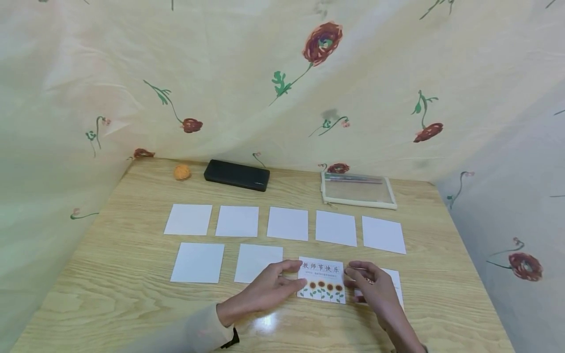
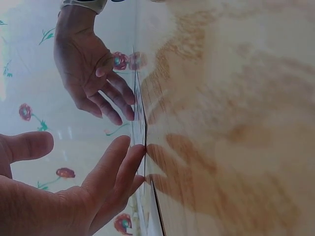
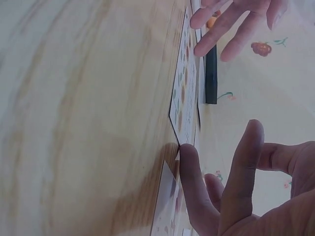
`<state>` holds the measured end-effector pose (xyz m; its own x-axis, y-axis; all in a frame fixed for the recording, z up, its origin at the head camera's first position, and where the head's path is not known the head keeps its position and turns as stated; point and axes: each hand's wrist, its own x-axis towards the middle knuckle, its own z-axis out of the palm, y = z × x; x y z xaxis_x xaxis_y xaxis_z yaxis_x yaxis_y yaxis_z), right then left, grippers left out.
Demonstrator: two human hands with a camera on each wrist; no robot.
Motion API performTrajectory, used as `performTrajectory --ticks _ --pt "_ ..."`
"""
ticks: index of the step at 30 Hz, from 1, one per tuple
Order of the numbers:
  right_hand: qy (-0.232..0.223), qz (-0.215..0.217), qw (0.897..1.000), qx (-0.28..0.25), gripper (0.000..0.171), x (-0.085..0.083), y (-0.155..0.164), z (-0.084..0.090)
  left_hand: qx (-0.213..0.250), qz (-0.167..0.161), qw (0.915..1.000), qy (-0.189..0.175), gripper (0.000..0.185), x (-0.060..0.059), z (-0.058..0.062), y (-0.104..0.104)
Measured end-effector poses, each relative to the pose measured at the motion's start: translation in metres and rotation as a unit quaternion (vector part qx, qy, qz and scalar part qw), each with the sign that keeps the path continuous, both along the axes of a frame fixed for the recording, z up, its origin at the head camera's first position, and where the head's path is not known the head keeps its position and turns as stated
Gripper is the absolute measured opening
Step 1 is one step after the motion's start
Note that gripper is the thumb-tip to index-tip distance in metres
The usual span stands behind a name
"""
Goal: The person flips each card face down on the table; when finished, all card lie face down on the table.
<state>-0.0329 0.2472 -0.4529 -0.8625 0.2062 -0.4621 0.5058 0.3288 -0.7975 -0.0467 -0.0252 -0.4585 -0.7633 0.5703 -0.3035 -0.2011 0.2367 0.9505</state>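
A card printed with sunflowers and a line of dark characters [image 1: 322, 275] lies face up on the wooden table. My left hand [image 1: 270, 288] is at its left edge, fingers extended and thumb held apart, as the left wrist view shows. At the card's right edge is my right hand [image 1: 376, 290], with loosely bent fingers; one fingertip [image 3: 188, 153] meets the card's corner in the right wrist view. Neither hand grips the card. Partly hidden under my right hand lies another printed card [image 1: 396, 280]. A blank white card [image 1: 260, 257] sits just beyond my left hand.
Several white cards, such as the middle one [image 1: 288, 223], form a row farther back. Another white card [image 1: 197, 263] lies front left. Along the back edge are an orange ball-like object [image 1: 182, 172], a black case [image 1: 237, 175] and a clear zip pouch [image 1: 358, 190]. Flowered cloth [image 1: 238, 88] hangs behind.
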Motion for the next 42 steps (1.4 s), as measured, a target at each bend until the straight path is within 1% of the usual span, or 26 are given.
performTrajectory --ticks 5,12,17,19,22,25,28,31,33,36,40,42 --pt "-0.006 -0.003 1.000 -0.005 0.044 -0.001 -0.001 0.000 -0.001 -0.008 1.0000 0.003 0.058 0.001 0.002 -0.003" --pt "-0.003 0.010 1.000 -0.022 0.050 -0.003 0.001 0.001 -0.006 -0.021 0.9997 0.010 0.059 0.000 0.003 -0.006" --pt "0.003 0.016 0.999 -0.043 0.038 -0.007 0.002 0.005 -0.029 -0.040 0.9987 0.012 0.061 0.001 0.007 -0.004" --pt "0.004 0.022 0.998 -0.059 0.035 -0.008 0.001 0.006 -0.037 -0.048 0.9981 0.010 0.064 0.001 0.009 -0.003" --pt "0.002 0.048 0.995 -0.089 0.037 -0.008 -0.001 0.007 -0.044 -0.053 0.9976 0.009 0.067 0.002 0.012 0.000" --pt "-0.005 0.084 0.990 -0.116 0.042 -0.007 -0.005 0.007 -0.046 -0.050 0.9977 0.007 0.068 0.002 0.014 0.004" --pt "-0.005 0.114 0.985 -0.128 0.047 -0.006 -0.011 0.006 -0.040 -0.048 0.9980 0.005 0.070 0.001 0.015 0.007" --pt "0.006 0.132 0.982 -0.137 0.051 -0.006 -0.017 0.003 -0.024 -0.048 0.9986 0.001 0.072 0.000 0.014 0.011" --pt "0.014 0.139 0.979 -0.146 0.055 -0.005 -0.021 0.001 -0.005 -0.049 0.9988 -0.004 0.070 0.000 0.013 0.013" --pt "0.020 0.142 0.978 -0.153 0.060 -0.003 -0.026 -0.002 0.050 -0.041 0.9976 -0.025 0.066 0.000 0.009 0.015" --pt "0.024 0.118 0.984 -0.134 0.059 -0.002 -0.033 -0.003 0.126 -0.012 0.9908 -0.047 0.060 0.000 0.006 0.017" --pt "0.026 0.101 0.988 -0.118 0.059 -0.001 -0.036 -0.003 0.152 0.004 0.9874 -0.043 0.056 0.000 0.005 0.017"
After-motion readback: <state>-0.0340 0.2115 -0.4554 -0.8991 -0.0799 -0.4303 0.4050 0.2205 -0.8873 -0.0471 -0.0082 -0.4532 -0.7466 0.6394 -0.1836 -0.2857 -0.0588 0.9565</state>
